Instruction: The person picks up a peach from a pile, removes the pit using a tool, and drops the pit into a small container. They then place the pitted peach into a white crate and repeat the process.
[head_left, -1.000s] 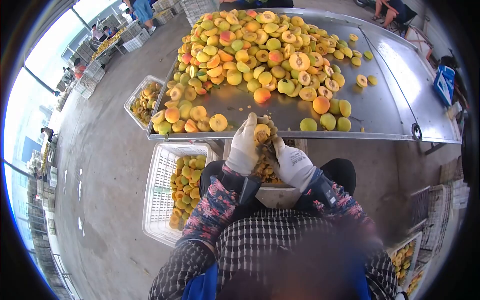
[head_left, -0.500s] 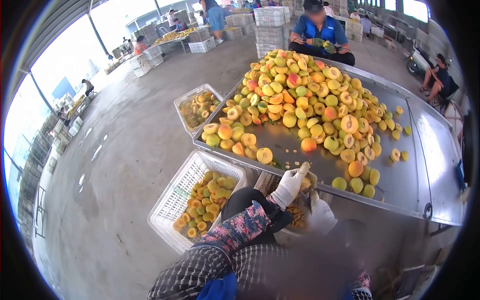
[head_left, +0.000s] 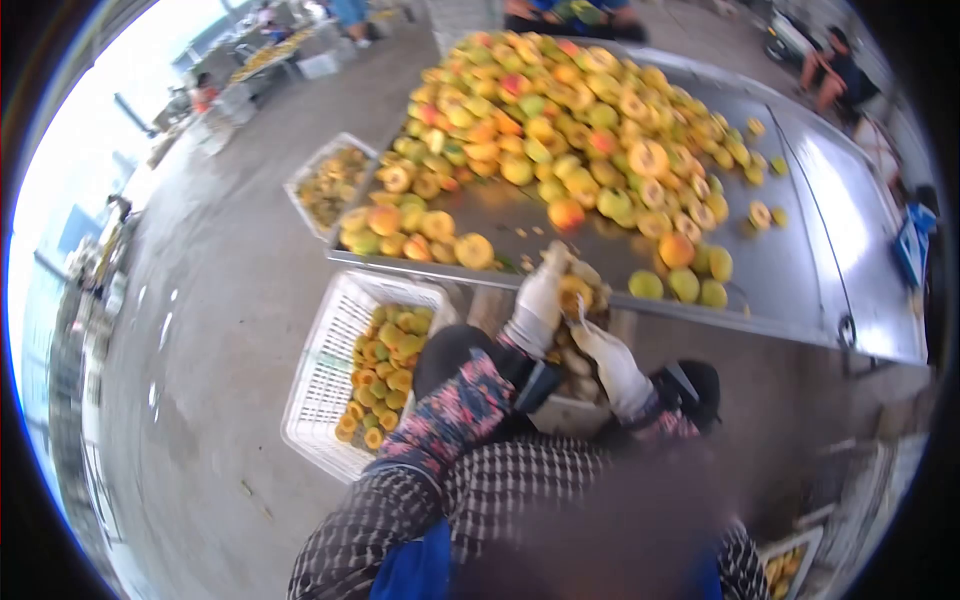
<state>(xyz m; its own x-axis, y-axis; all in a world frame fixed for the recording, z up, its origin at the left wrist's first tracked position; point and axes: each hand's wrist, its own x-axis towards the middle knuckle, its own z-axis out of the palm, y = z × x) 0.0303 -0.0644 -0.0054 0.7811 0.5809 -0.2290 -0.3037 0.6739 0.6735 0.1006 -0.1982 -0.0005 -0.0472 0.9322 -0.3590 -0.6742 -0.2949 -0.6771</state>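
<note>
My left hand (head_left: pixel 536 308), in a white glove, is closed around a cut yellow peach half (head_left: pixel 574 291) at the front edge of the metal table (head_left: pixel 700 312). My right hand (head_left: pixel 615 368), also gloved in white, grips a thin metal tool (head_left: pixel 582 308) whose tip is at the fruit. Motion blur hides the exact kind of tool. Below both hands, between my knees, stands a container (head_left: pixel 578 390) with pale brownish bits in it. On the table lies a big heap of peaches (head_left: pixel 560 130), many of them halved, some showing stones.
To my left on the floor is a white plastic crate (head_left: pixel 310 400) of peach halves. Another crate (head_left: pixel 300 180) of fruit stands beyond it by the table. A person (head_left: pixel 580 15) sits across the table. A further crate (head_left: pixel 800 550) with fruit is at lower right.
My view has tilted down and shifted right. My right hand has come up closer to the fruit, and the metal tool now shows against it. My left hand keeps its hold.
</note>
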